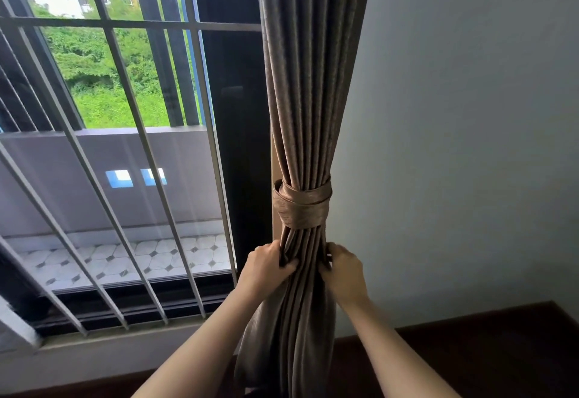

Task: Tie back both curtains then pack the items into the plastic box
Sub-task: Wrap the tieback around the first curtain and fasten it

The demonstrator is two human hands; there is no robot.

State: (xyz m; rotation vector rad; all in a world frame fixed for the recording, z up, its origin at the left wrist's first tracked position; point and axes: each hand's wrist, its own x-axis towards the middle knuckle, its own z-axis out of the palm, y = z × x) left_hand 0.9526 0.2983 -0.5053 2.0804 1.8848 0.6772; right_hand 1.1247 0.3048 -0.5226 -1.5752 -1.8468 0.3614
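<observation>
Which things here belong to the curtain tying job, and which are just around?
In the job: curtain, tieback wrapped round it, left hand and right hand gripping the folds below the tieback.
Just there: window bars, wall, dark floor.

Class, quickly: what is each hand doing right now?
Left hand: grips the curtain folds below the tieback.
Right hand: grips the same folds.

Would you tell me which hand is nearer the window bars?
Left: the left hand grips the curtain edge facing the window bars; the right hand grips the edge by the wall.
</observation>
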